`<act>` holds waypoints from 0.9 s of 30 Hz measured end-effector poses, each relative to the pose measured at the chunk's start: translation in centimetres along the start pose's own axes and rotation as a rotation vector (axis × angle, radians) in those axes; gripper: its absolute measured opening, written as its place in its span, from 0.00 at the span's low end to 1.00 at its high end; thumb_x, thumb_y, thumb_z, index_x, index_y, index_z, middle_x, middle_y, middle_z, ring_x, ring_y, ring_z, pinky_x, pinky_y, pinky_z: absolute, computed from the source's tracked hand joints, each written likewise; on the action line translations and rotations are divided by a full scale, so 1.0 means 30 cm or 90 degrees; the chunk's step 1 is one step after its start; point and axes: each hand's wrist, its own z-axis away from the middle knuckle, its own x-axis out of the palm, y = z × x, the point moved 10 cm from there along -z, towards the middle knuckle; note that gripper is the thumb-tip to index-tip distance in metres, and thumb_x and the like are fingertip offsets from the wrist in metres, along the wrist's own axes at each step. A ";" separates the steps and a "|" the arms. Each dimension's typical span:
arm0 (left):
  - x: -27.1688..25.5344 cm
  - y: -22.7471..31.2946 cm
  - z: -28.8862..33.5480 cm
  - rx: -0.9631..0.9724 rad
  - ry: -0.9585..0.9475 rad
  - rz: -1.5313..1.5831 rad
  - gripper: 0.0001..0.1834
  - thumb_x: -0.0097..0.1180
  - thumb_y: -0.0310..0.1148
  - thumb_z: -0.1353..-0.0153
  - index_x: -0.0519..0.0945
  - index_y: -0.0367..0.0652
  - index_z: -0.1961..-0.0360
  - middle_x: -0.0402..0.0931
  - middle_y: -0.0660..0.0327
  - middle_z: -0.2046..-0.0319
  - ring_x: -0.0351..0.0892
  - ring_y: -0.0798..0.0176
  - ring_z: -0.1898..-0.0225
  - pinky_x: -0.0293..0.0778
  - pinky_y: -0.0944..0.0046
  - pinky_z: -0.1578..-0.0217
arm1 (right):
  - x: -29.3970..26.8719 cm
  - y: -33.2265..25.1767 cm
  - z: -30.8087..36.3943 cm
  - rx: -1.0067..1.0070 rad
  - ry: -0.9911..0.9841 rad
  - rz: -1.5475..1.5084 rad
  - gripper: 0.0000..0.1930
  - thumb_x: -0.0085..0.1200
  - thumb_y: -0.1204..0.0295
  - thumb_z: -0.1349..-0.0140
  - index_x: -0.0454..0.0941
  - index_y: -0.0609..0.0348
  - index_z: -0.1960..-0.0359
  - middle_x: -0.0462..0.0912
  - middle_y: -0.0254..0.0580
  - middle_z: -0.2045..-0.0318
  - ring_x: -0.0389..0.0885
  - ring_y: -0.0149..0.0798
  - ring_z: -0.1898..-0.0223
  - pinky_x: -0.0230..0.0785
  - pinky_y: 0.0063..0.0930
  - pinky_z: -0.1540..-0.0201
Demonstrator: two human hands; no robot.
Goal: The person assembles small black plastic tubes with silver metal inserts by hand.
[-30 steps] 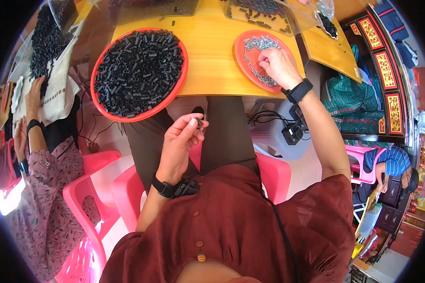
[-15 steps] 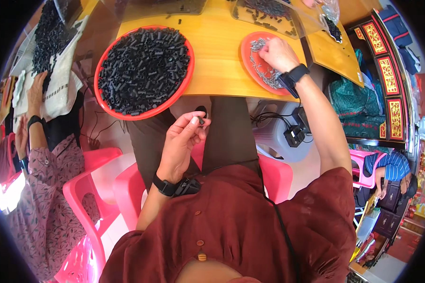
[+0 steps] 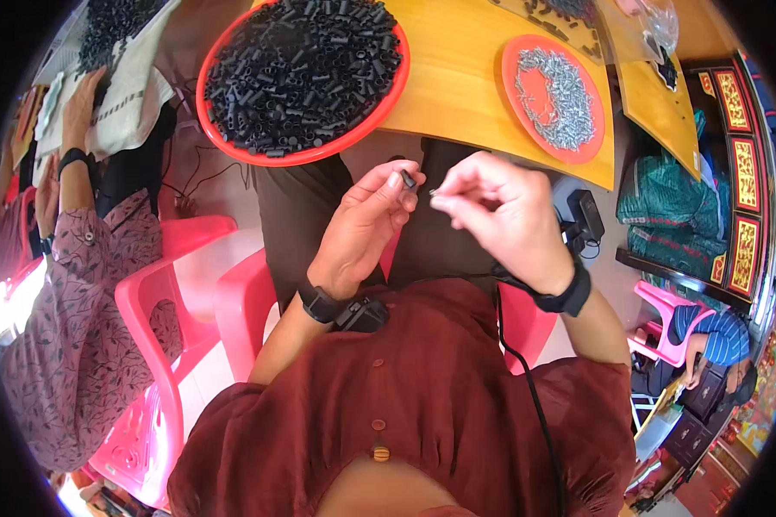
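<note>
My left hand (image 3: pixel 366 220) pinches a small black tube (image 3: pixel 408 180) between thumb and fingertips, above my lap. Just right of it, my right hand (image 3: pixel 510 211) is closed in a pinch on a tiny silvery metal piece (image 3: pixel 433 193), its tip toward the tube but apart from it. The metal piece is mostly hidden by the fingertips. Beyond my left hand, a round red tray (image 3: pixel 403 79) is heaped with short black tubes (image 3: pixel 306 73). At the table's right end, a smaller red plate (image 3: pixel 530 97) holds many small silvery metal pieces (image 3: pixel 569 103).
The yellow table (image 3: pixel 457 65) ends just beyond my hands. A clear bin (image 3: pixel 578 34) with black pieces stands at its far right. Pink chairs (image 3: pixel 147 302) flank me. On the left a co-worker's hand (image 3: pixel 79 108) rests by a cloth with black pieces.
My right hand has left the plate of metal pieces and come back beside my left hand, with a small metal piece in its fingertips. My left hand still holds the black tube.
</note>
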 end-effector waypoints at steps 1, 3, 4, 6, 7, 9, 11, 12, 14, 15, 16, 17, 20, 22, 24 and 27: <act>0.001 -0.002 0.000 0.003 0.001 0.003 0.13 0.48 0.33 0.33 0.76 0.41 0.51 0.76 0.63 0.58 0.70 0.74 0.66 0.65 0.75 0.66 | 0.013 -0.019 0.001 -0.041 0.018 0.054 0.03 0.57 0.81 0.43 0.74 0.65 0.69 0.78 0.32 0.78 0.76 0.22 0.77 0.69 0.15 0.73; 0.011 -0.001 0.006 -0.001 0.003 -0.001 0.13 0.48 0.33 0.32 0.76 0.41 0.50 0.76 0.64 0.59 0.70 0.74 0.67 0.65 0.75 0.66 | 0.024 -0.024 -0.004 -0.042 0.022 0.060 0.04 0.57 0.80 0.44 0.74 0.64 0.70 0.80 0.38 0.77 0.80 0.29 0.75 0.72 0.20 0.71; 0.012 0.001 0.008 -0.003 0.006 -0.004 0.13 0.48 0.33 0.32 0.76 0.41 0.50 0.75 0.64 0.60 0.70 0.74 0.67 0.65 0.75 0.66 | 0.025 -0.026 -0.007 -0.043 0.025 0.067 0.04 0.57 0.80 0.45 0.73 0.64 0.70 0.81 0.44 0.75 0.84 0.37 0.73 0.74 0.24 0.70; 0.018 0.008 0.009 0.007 -0.015 0.000 0.13 0.47 0.33 0.32 0.76 0.41 0.50 0.75 0.65 0.61 0.69 0.74 0.67 0.65 0.75 0.66 | 0.017 -0.024 -0.011 -0.038 0.023 0.081 0.05 0.56 0.80 0.45 0.72 0.64 0.68 0.81 0.44 0.75 0.84 0.39 0.71 0.75 0.26 0.68; 0.027 0.013 0.008 0.015 -0.035 0.004 0.13 0.47 0.33 0.32 0.75 0.41 0.49 0.75 0.66 0.62 0.69 0.74 0.67 0.65 0.75 0.66 | 0.008 -0.027 -0.014 -0.049 0.038 0.089 0.06 0.55 0.80 0.45 0.72 0.63 0.67 0.81 0.45 0.74 0.84 0.40 0.70 0.75 0.26 0.67; 0.034 0.019 0.010 0.022 -0.035 -0.013 0.13 0.46 0.33 0.31 0.75 0.41 0.50 0.74 0.66 0.64 0.69 0.75 0.67 0.65 0.75 0.66 | 0.002 -0.037 -0.019 -0.063 0.047 0.095 0.08 0.54 0.80 0.45 0.71 0.62 0.63 0.81 0.46 0.72 0.84 0.42 0.68 0.75 0.29 0.66; 0.050 0.025 0.011 0.026 -0.035 -0.030 0.13 0.46 0.33 0.31 0.75 0.41 0.50 0.73 0.66 0.65 0.69 0.75 0.67 0.65 0.75 0.66 | 0.006 -0.051 -0.025 -0.087 0.043 0.102 0.08 0.54 0.80 0.44 0.71 0.62 0.63 0.81 0.47 0.73 0.84 0.43 0.68 0.75 0.30 0.66; 0.059 0.032 0.012 0.037 -0.028 -0.051 0.12 0.46 0.33 0.32 0.76 0.41 0.52 0.73 0.67 0.66 0.69 0.75 0.68 0.65 0.75 0.66 | 0.010 -0.062 -0.026 -0.111 0.038 0.108 0.09 0.53 0.80 0.44 0.71 0.61 0.62 0.81 0.47 0.73 0.84 0.43 0.69 0.75 0.31 0.67; 0.062 0.036 0.014 0.047 -0.023 -0.073 0.10 0.47 0.33 0.32 0.76 0.40 0.54 0.73 0.67 0.67 0.69 0.75 0.69 0.65 0.75 0.67 | 0.014 -0.064 -0.028 -0.122 0.029 0.143 0.09 0.53 0.79 0.44 0.70 0.61 0.61 0.81 0.47 0.73 0.83 0.45 0.69 0.74 0.32 0.68; 0.055 0.038 0.014 0.054 -0.011 -0.087 0.09 0.48 0.32 0.32 0.76 0.40 0.56 0.73 0.67 0.68 0.69 0.75 0.70 0.65 0.75 0.68 | 0.020 -0.068 -0.028 -0.133 0.019 0.178 0.10 0.53 0.79 0.44 0.70 0.61 0.60 0.81 0.47 0.73 0.83 0.47 0.70 0.74 0.34 0.69; 0.047 0.039 0.014 0.062 0.000 -0.101 0.08 0.48 0.31 0.33 0.76 0.40 0.58 0.73 0.67 0.69 0.69 0.75 0.71 0.65 0.75 0.68 | 0.018 -0.068 -0.029 -0.133 0.020 0.178 0.10 0.53 0.79 0.44 0.70 0.61 0.60 0.81 0.47 0.73 0.83 0.47 0.70 0.74 0.34 0.69; 0.043 0.037 0.013 0.062 -0.001 -0.101 0.08 0.48 0.31 0.33 0.76 0.40 0.58 0.73 0.67 0.69 0.69 0.75 0.71 0.65 0.75 0.68 | 0.021 -0.074 -0.029 -0.143 0.014 0.197 0.11 0.53 0.79 0.44 0.69 0.60 0.60 0.81 0.48 0.73 0.82 0.49 0.70 0.73 0.36 0.69; 0.045 0.042 0.012 0.078 -0.012 -0.188 0.07 0.49 0.31 0.33 0.76 0.40 0.59 0.73 0.68 0.71 0.69 0.76 0.73 0.65 0.76 0.70 | 0.034 -0.074 -0.030 -0.151 -0.008 0.238 0.12 0.53 0.79 0.45 0.68 0.59 0.59 0.80 0.49 0.74 0.81 0.52 0.71 0.71 0.40 0.71; 0.048 0.049 0.015 0.096 -0.005 -0.272 0.06 0.50 0.30 0.34 0.75 0.40 0.59 0.73 0.68 0.72 0.69 0.77 0.73 0.66 0.76 0.70 | 0.043 -0.070 -0.031 -0.152 -0.025 0.258 0.12 0.53 0.79 0.45 0.68 0.59 0.59 0.80 0.49 0.75 0.80 0.53 0.71 0.70 0.41 0.71; 0.055 0.052 0.017 0.113 0.001 -0.304 0.05 0.50 0.29 0.34 0.75 0.40 0.60 0.73 0.69 0.72 0.69 0.77 0.73 0.66 0.76 0.70 | 0.062 -0.076 -0.027 -0.154 -0.072 0.280 0.12 0.53 0.78 0.44 0.67 0.58 0.59 0.79 0.50 0.75 0.80 0.54 0.72 0.70 0.43 0.72; 0.061 0.056 0.016 0.124 -0.015 -0.333 0.03 0.51 0.27 0.35 0.73 0.41 0.62 0.72 0.69 0.72 0.69 0.78 0.73 0.66 0.76 0.71 | 0.075 -0.087 -0.025 -0.165 -0.114 0.310 0.12 0.54 0.77 0.44 0.67 0.57 0.59 0.79 0.49 0.75 0.80 0.52 0.72 0.70 0.40 0.72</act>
